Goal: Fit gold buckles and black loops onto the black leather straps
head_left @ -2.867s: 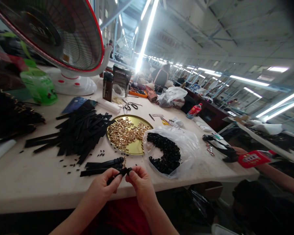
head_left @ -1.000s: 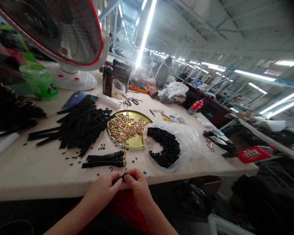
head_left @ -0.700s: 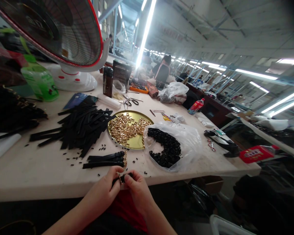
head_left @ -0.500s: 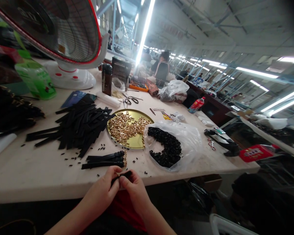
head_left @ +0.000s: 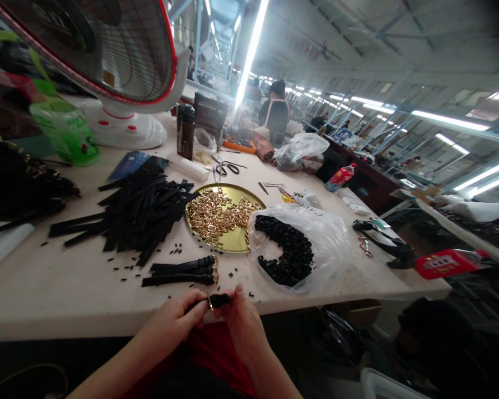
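Pinching a black strap [head_left: 221,300] with gold buckle [head_left: 210,302] in left hand [head_left: 186,313], touching its end with right hand [head_left: 243,320] of unclear grip, at six o'clock from golden tray [head_left: 233,240].

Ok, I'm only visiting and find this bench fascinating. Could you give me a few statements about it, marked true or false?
1. The left hand holds a black strap. True.
2. The right hand is over the round tray. False: it is at the strap's end.
3. The plastic bag contains small black pieces. True.
4. The large heap of gold pieces is in that bag. False: it lies on the tray.
5. A fan stands at the picture's left. True.
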Available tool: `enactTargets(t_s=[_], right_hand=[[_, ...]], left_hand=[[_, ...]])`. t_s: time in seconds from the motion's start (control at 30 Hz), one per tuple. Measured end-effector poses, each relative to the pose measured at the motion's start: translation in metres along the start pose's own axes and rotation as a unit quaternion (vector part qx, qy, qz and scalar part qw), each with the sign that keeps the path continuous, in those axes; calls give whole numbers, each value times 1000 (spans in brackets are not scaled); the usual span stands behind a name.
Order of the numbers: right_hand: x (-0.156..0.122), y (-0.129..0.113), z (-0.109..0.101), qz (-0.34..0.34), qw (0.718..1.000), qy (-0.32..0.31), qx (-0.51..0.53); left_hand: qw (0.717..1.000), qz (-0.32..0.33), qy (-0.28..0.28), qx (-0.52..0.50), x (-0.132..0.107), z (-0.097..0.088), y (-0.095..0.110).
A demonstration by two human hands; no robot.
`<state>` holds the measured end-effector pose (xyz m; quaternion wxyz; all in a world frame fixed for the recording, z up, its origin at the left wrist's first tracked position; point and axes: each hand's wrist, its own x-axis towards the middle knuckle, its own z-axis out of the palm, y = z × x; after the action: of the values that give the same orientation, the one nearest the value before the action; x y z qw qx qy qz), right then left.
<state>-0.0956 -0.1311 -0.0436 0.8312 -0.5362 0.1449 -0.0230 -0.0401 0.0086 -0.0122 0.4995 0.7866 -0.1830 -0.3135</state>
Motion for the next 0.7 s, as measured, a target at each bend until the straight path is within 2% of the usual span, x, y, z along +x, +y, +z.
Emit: enactTargets(t_s=[0.13,0.2,0.3,0.5,0.63,0.7], right_hand=[[-6,-4,-3,102,987,-67,104],[-9,-4,-2,133,978,-97,128],[-13,-4,-1,147,972,-110,147],[-17,-4,2,117,975,-117,146],[-12,-1,-5,52,995,-73,40],[-9,0,-7,23,999,-36,-9]], left_hand=[[999,22,-20,18,-5,1,8],[999,32,3,36,-7,3,7],[996,15,40,73,-9,5,6],[995,1,25,100,-14,6,6],[988,-2,41,151,-18,3,-1],[990,-10,23,136,-20,1,-2]])
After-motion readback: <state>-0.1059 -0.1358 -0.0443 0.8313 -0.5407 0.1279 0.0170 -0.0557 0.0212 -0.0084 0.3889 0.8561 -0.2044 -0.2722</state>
